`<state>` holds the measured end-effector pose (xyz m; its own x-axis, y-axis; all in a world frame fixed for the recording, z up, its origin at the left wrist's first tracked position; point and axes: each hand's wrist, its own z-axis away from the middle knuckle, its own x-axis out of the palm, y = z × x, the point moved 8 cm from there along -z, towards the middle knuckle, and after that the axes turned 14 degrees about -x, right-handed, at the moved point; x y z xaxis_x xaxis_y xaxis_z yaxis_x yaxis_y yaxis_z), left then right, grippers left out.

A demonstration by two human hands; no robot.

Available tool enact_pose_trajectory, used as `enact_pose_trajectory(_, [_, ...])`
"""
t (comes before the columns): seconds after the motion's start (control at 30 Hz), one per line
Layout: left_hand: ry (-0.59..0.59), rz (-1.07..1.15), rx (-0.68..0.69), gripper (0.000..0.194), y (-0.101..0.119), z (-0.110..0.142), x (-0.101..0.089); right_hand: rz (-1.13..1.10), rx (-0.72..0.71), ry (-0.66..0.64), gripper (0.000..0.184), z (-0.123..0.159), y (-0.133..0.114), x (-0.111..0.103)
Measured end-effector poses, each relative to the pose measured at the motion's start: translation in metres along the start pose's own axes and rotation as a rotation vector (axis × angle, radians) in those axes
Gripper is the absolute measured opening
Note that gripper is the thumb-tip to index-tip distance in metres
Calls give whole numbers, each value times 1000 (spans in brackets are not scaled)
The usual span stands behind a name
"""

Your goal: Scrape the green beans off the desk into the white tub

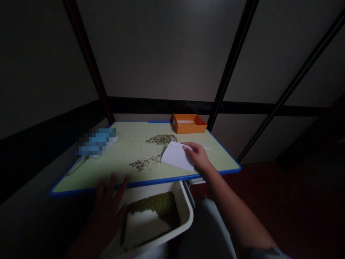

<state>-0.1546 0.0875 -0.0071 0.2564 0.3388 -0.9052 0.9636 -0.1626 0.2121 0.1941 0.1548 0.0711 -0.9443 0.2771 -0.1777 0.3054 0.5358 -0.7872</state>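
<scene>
My right hand point(198, 156) grips the right side of a white card point(176, 155), thumb on its upper face. The card tilts over the pale green tabletop point(129, 133), its left edge beside a thin scatter of small greenish-brown grains point(141, 163). Just behind the card lies a denser heap of the same grains point(161, 139). My left hand point(111, 194) has its fingers spread at the table's blue front edge, in shadow. Below that edge, a white bin point(188, 216) holds a mass of green grains point(161, 203), with part of its pale bottom showing.
At the back right corner of the table stands an orange open box point(191, 127) with something pale inside. A blurred-out blue and white object point(97, 142) with a cable lies at the left edge. Dark-framed wall panels point(161, 54) rise behind the table.
</scene>
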Motion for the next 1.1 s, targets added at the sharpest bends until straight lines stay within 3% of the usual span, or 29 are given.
enact_pose_trajectory(0.43, [59, 27, 6, 61, 2, -1, -6, 43, 38, 208, 35, 0, 16, -28])
enact_pose_trajectory(0.8, [105, 52, -3, 65, 6, -1, -6, -7, -20, 18, 33, 0, -4, -1])
enact_pose_trajectory(1.1, [104, 44, 27, 69, 8, -2, -5, 78, -15, 129, 32, -3, 11, -18])
